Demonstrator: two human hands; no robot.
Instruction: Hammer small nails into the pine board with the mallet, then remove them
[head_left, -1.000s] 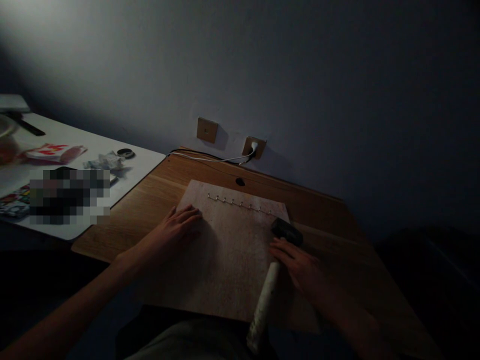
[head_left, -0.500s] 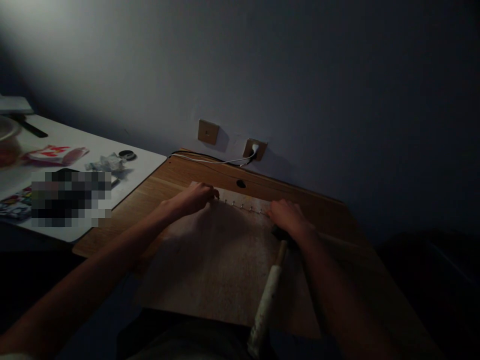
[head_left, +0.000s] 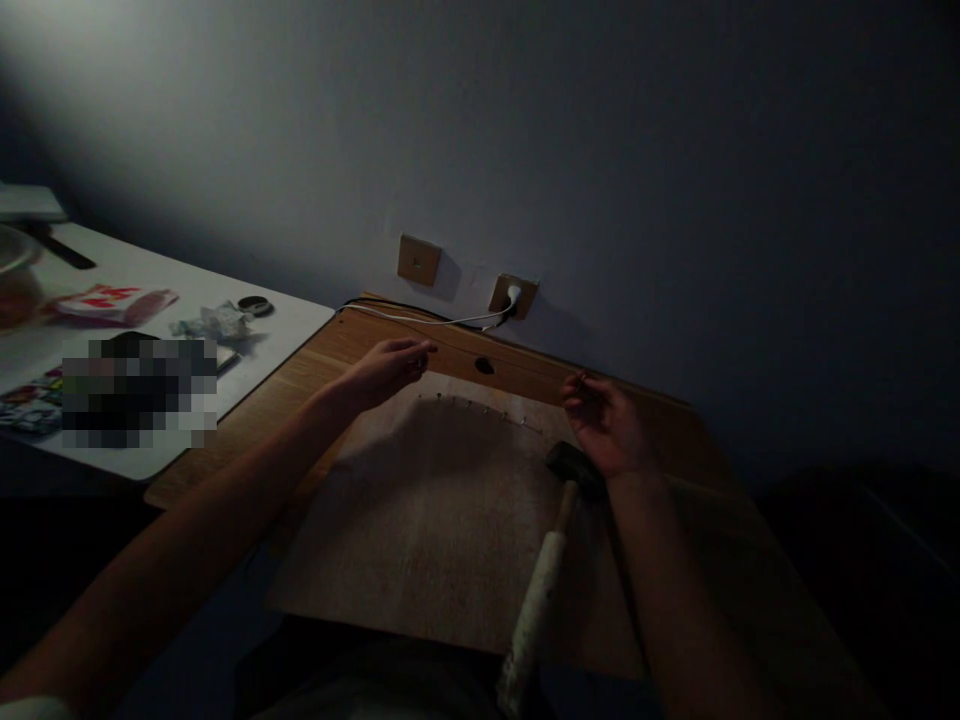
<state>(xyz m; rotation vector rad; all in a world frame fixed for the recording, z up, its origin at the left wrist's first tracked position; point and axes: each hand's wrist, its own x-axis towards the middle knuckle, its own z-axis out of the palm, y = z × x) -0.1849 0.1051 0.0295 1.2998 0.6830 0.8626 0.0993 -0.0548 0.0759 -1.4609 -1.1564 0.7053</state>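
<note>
A pale flat board (head_left: 435, 530) lies on the wooden desk (head_left: 300, 400) in front of me, with a row of small nails (head_left: 480, 408) along its far edge. A hammer (head_left: 541, 590) with a dark head and a light handle lies on the board's right side. My left hand (head_left: 386, 370) hovers over the board's far left corner with its fingertips pinched together. My right hand (head_left: 609, 428) is raised just beyond the hammer head, palm turned up, fingers curled and pinched. The dim light hides whatever either hand holds.
A white table (head_left: 247, 350) on the left carries packets, a small round tin (head_left: 255, 304) and crumpled wrappers. On the wall are a switch plate (head_left: 418, 259) and a socket (head_left: 512, 296) with a white cable running left. The desk has a round hole (head_left: 484, 366).
Both hands left the row of nails and lifted toward the board's far edge, moving apart. The right hand turned palm up. Before that it had let go of the hammer, which lies still.
</note>
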